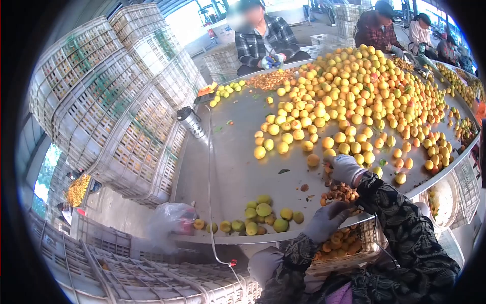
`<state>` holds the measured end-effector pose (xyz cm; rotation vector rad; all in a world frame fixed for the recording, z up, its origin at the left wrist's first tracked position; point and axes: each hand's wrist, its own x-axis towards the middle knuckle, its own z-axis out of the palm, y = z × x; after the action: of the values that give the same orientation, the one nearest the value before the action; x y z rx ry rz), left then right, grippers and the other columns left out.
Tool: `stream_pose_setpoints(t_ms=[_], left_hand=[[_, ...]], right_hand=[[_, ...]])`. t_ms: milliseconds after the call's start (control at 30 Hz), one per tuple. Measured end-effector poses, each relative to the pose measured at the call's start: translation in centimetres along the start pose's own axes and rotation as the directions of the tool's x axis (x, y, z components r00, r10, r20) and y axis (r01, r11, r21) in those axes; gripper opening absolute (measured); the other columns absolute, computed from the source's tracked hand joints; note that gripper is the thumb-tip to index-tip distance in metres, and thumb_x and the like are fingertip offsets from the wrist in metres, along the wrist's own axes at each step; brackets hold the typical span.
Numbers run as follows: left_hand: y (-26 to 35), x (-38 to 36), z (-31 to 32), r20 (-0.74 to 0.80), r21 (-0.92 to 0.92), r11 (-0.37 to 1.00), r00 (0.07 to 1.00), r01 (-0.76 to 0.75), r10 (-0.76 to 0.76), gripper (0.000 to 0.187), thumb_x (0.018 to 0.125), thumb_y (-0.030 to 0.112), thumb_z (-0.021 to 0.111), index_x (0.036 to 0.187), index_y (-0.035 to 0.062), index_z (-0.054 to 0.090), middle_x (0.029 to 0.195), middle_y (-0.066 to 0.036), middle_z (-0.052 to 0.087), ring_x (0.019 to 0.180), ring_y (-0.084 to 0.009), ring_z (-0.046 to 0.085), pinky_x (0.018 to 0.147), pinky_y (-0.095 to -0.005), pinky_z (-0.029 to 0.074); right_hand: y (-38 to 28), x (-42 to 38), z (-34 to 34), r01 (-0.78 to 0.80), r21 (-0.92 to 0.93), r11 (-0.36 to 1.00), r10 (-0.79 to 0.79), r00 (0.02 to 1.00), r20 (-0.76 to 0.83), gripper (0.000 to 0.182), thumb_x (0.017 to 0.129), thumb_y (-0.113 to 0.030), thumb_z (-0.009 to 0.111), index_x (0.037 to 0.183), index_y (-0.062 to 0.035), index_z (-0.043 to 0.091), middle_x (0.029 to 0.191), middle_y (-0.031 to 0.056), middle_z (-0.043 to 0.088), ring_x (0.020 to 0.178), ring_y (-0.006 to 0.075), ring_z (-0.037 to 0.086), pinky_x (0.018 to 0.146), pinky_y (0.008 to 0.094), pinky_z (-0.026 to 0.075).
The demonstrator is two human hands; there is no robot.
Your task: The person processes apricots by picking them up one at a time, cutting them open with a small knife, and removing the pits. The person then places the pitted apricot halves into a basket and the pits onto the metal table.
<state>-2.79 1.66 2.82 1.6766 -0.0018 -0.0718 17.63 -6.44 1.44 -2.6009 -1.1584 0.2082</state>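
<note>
My right hand [347, 169], in a grey glove, reaches onto the metal sorting table [233, 167] at the near edge of a large heap of yellow-orange apricots [349, 91]. Its fingers curl around an apricot [328, 163]. A small pile of brown pits [340, 193] lies just below it. My left hand [326, 221], also gloved, hovers at the table's rim over a white basket [354, 261] of cut apricot pieces; its palm is hidden. Both sleeves are dark and patterned.
A cluster of greenish apricots [260, 218] lies near the rim. A steel flask [191, 121] stands at the table's left side. White crates [116, 101] are stacked high on the left. Other people sit at the far side, one in a plaid shirt [263, 40].
</note>
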Motion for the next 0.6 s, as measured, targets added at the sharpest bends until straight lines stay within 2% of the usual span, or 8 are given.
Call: stream_pose_setpoints(t_ms=[67, 167, 300, 400, 467, 533, 567, 600], left_hand=[[0.6, 0.1, 0.1, -0.002, 0.108, 0.994, 1.000, -0.031, 0.031, 0.033, 0.093, 0.027, 0.058, 0.114, 0.0025, 0.059, 0.104, -0.014, 0.066, 0.098, -0.0260, 0.063, 0.087, -0.0359, 0.047], [1.4, 0.1, 0.1, 0.003, 0.092, 0.995, 1.000, 0.028, -0.029, 0.032, 0.092, 0.026, 0.059, 0.114, 0.0024, 0.059, 0.105, -0.015, 0.066, 0.099, -0.0262, 0.063, 0.087, -0.0362, 0.047], [0.5, 0.5, 0.1, 0.036, 0.080, 0.996, 0.999, 0.026, -0.029, 0.033, 0.092, 0.026, 0.059, 0.115, 0.0023, 0.059, 0.107, -0.015, 0.066, 0.101, -0.0264, 0.063, 0.088, -0.0361, 0.047], [0.3, 0.1, -0.1, -0.011, 0.112, 0.994, 1.000, 0.009, -0.008, 0.034, 0.093, 0.027, 0.058, 0.117, 0.0028, 0.059, 0.111, -0.016, 0.065, 0.104, -0.0265, 0.062, 0.089, -0.0356, 0.047], [1.0, 0.0, -0.1, 0.009, 0.143, 0.990, 1.000, -0.001, -0.001, 0.035, 0.093, 0.027, 0.058, 0.118, 0.0029, 0.059, 0.112, -0.016, 0.065, 0.105, -0.0271, 0.062, 0.091, -0.0351, 0.047], [0.8, 0.2, 0.2, 0.011, 0.144, 0.990, 1.000, 0.004, -0.006, 0.035, 0.093, 0.027, 0.059, 0.118, 0.0032, 0.059, 0.112, -0.016, 0.065, 0.105, -0.0270, 0.062, 0.091, -0.0352, 0.047], [0.7, 0.4, 0.3, -0.010, 0.147, 0.989, 1.000, 0.015, -0.014, 0.035, 0.093, 0.027, 0.060, 0.119, 0.0034, 0.059, 0.111, -0.016, 0.065, 0.105, -0.0269, 0.062, 0.091, -0.0352, 0.047], [0.8, 0.6, 0.4, 0.002, 0.148, 0.989, 1.000, 0.012, -0.013, 0.035, 0.093, 0.027, 0.060, 0.119, 0.0034, 0.059, 0.111, -0.016, 0.065, 0.105, -0.0269, 0.062, 0.091, -0.0352, 0.047]], right_hand=[[-0.1, -0.4, -0.5, 0.004, 0.015, 1.000, -0.004, 1.000, -0.014, 0.037, 0.072, -0.024, 0.068, 0.105, -0.0095, 0.058, 0.085, 0.0156, 0.065, 0.085, 0.0345, 0.063, 0.072, 0.0444, 0.049], [0.4, -1.0, -0.6, -0.027, 0.080, 0.996, 0.029, 0.999, -0.018, 0.040, 0.070, -0.029, 0.071, 0.102, -0.0083, 0.060, 0.084, 0.0161, 0.065, 0.084, 0.0345, 0.064, 0.073, 0.0435, 0.050], [0.1, -1.6, -1.1, -0.015, 0.186, 0.982, 0.026, 0.998, -0.056, 0.042, 0.067, -0.034, 0.075, 0.096, -0.0066, 0.063, 0.082, 0.0158, 0.066, 0.084, 0.0341, 0.064, 0.074, 0.0414, 0.050], [-1.0, -2.0, -2.6, -0.120, 0.301, 0.946, 0.097, 0.991, 0.089, 0.044, 0.065, -0.037, 0.077, 0.090, -0.0033, 0.065, 0.080, 0.0163, 0.066, 0.081, 0.0318, 0.065, 0.074, 0.0385, 0.050], [-1.3, -2.3, -2.8, -0.164, 0.344, 0.925, 0.129, 0.984, 0.122, 0.049, 0.066, -0.039, 0.078, 0.094, -0.0013, 0.065, 0.082, 0.0159, 0.067, 0.080, 0.0285, 0.066, 0.074, 0.0370, 0.050], [-1.3, -3.0, -3.4, -0.202, 0.491, 0.847, 0.134, 0.976, 0.170, 0.051, 0.067, -0.039, 0.079, 0.097, 0.0000, 0.065, 0.083, 0.0143, 0.067, 0.079, 0.0258, 0.065, 0.074, 0.0363, 0.049], [-1.5, -3.2, -3.6, -0.194, 0.484, 0.853, 0.130, 0.978, 0.163, 0.050, 0.071, -0.038, 0.074, 0.100, 0.0016, 0.065, 0.092, 0.0164, 0.068, 0.088, 0.0296, 0.065, 0.077, 0.0360, 0.050], [-1.9, -3.6, -4.4, -0.209, 0.506, 0.837, 0.115, 0.971, 0.211, 0.051, 0.072, -0.038, 0.075, 0.102, 0.0018, 0.064, 0.093, 0.0143, 0.067, 0.089, 0.0267, 0.064, 0.077, 0.0348, 0.050]])
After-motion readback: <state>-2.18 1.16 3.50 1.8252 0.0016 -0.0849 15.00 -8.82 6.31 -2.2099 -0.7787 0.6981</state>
